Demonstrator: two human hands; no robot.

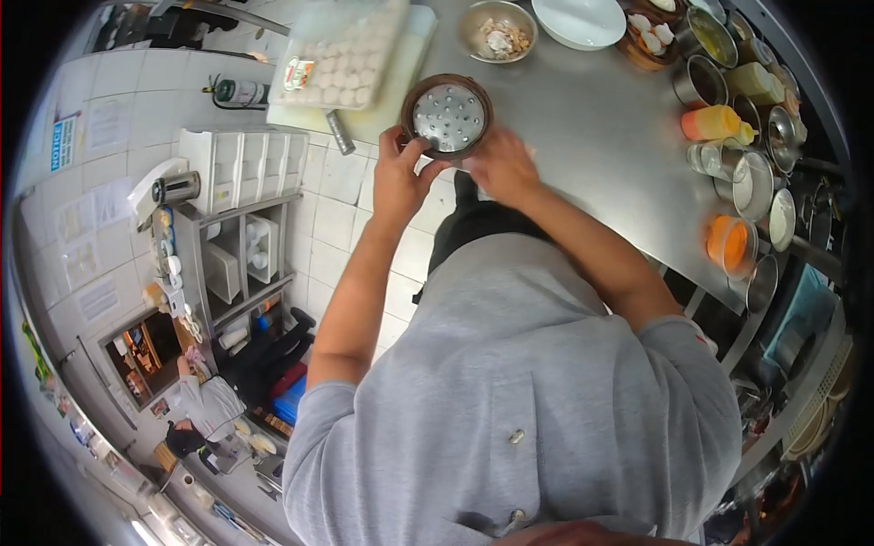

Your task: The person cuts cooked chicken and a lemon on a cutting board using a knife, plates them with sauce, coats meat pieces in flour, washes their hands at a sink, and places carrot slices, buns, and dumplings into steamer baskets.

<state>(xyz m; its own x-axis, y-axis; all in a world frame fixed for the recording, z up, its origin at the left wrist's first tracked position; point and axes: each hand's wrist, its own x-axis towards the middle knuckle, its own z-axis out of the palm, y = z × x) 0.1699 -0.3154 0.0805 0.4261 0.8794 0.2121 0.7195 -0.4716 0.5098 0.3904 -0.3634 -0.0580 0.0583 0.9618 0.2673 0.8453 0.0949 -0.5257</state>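
A small round steamer basket (pixel 487 102) with a brown rim sits at the near edge of the steel table. Inside it lies a shiny metal disc (pixel 448 116) dotted with holes. My left hand (pixel 403 175) grips the basket's near left side, thumb over the rim onto the disc. Close to the near right side of the rim is my right hand (pixel 503 168), smeared by motion; its fingers cannot be made out, nor whether they touch the basket.
Left of the basket, a clear tray of round white pieces (pixel 341 77) rests on a cutting board (pixel 414 55). Behind stand a metal bowl of food (pixel 497 32) and a white bowl (pixel 580 20). Sauce bottles (pixel 710 123) and tubs line the right. Another person (pixel 211 405) works far left.
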